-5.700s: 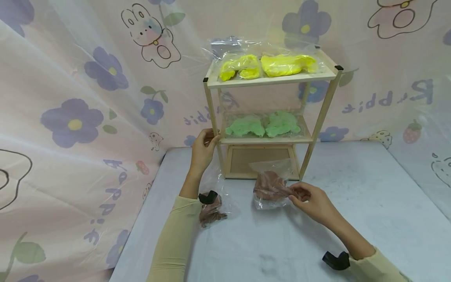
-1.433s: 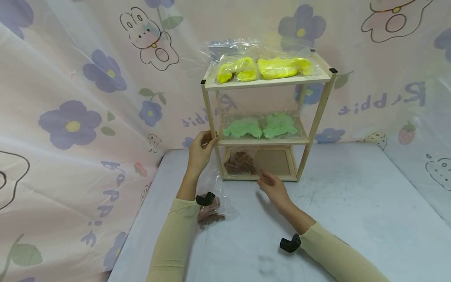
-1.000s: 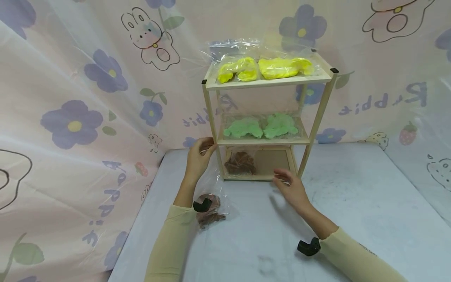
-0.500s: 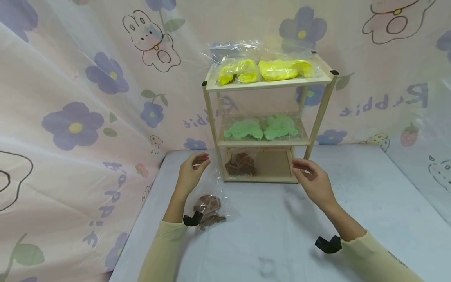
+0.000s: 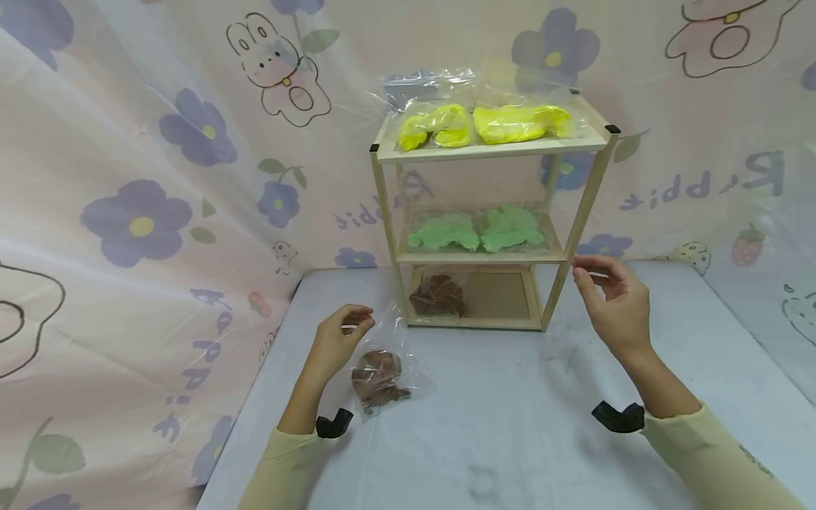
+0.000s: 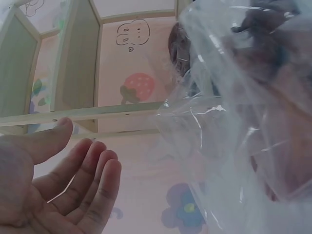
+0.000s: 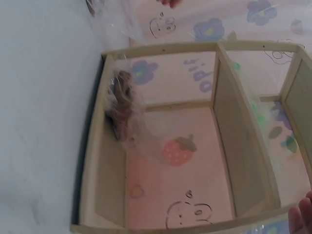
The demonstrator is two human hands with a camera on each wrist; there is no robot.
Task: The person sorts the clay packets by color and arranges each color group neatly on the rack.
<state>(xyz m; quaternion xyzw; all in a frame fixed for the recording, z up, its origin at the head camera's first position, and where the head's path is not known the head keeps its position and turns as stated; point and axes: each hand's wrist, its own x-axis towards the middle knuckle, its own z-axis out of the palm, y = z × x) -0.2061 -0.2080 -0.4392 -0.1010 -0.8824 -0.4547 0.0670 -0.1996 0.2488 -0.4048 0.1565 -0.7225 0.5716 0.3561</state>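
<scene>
A clear plastic bag with a brown clay-like lump lies on the table in front of the wooden shelf. Just left of the bag's upper end hovers my left hand, fingers loosely bent and holding nothing; the left wrist view shows the bag close by. My right hand is at the shelf's right front post, fingertips beside or lightly touching it at middle-board height, not wrapped round it. On the bottom board's left half sits another bagged brown lump, also visible in the right wrist view.
Bagged green lumps sit side by side on the middle board. Bagged yellow lumps lie on the top board. A white-covered table carries the shelf, and a printed curtain hangs behind and to the left.
A brown bag went from my right hand onto the bottom board. My left hand then left the left post and came down toward the other bag; my right hand moved right to the right post.
</scene>
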